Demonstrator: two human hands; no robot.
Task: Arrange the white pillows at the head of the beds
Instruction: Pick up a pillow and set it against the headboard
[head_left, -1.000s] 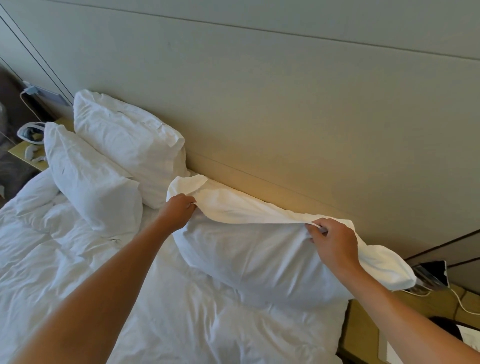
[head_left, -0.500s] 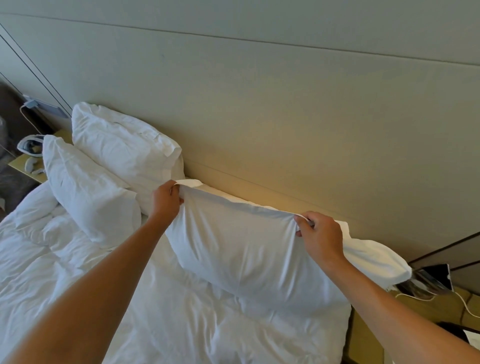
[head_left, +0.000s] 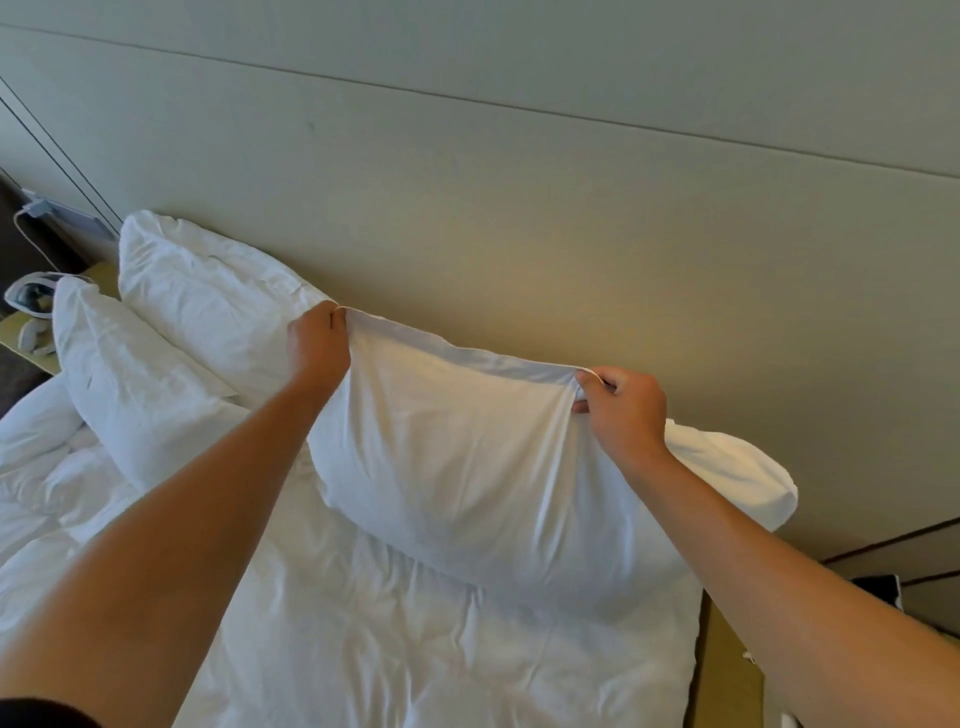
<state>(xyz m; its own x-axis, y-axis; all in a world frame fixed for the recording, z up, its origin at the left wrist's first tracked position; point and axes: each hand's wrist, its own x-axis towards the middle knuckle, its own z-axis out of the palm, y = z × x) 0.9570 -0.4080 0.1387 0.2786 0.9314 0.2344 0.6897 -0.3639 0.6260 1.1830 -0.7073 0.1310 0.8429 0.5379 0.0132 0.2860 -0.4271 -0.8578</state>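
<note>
A white pillow stands upright against the beige headboard on the right half of the bed. My left hand pinches its top left corner and my right hand pinches the top edge further right. The pillow's right end sags past my right wrist. Two more white pillows sit at the left: one leans on the headboard, the other stands in front of it.
A rumpled white duvet covers the bed. A wooden nightstand with a dark device is at the right. At the far left, another nightstand holds a white headset and a cable.
Both hands have lifted the pillow's top edge up the headboard, so the pillow went from slumped flat to standing upright. The left hand moved to the top left corner.
</note>
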